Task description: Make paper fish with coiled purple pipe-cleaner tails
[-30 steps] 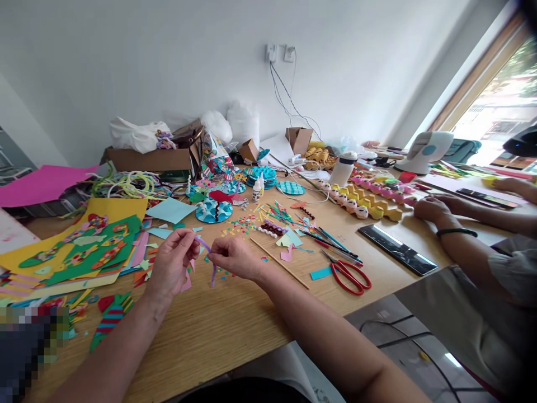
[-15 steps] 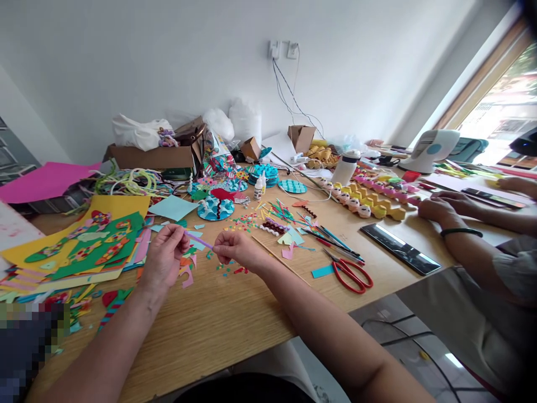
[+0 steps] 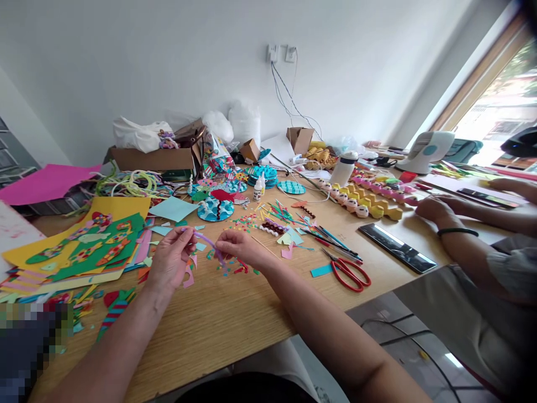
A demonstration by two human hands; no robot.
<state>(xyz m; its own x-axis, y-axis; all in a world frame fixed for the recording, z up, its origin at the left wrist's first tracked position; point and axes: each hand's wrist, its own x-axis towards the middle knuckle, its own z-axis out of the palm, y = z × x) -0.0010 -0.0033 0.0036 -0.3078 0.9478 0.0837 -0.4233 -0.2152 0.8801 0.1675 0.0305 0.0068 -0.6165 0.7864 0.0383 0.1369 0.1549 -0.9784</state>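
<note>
A purple pipe cleaner (image 3: 204, 235) spans the gap between my two hands, bowed and hanging in a curve at its right end. My left hand (image 3: 172, 254) pinches its left end between thumb and fingers. The fingers of my right hand (image 3: 235, 248) are closed on it near the other end, with a short tail below them. Under the hands lie paper scraps, including a pink piece (image 3: 188, 276). A thin wooden stick (image 3: 265, 246) shows just behind my right wrist. Beyond stands a blue wavy disc (image 3: 215, 210) with a red paper fish (image 3: 221, 195) on it.
Red-handled scissors (image 3: 351, 274), pencils (image 3: 335, 244) and a dark phone-like slab (image 3: 396, 248) lie to the right. Yellow card (image 3: 140, 206) with paper cutouts is at left. Glue bottles (image 3: 257, 189) stand mid-table. A co-worker's hands (image 3: 434, 207) rest at far right.
The purple pipe cleaner was straight between my hands and is now bent into a curve, its tail hanging down by my right fingers. Both hands stay nearly in place.
</note>
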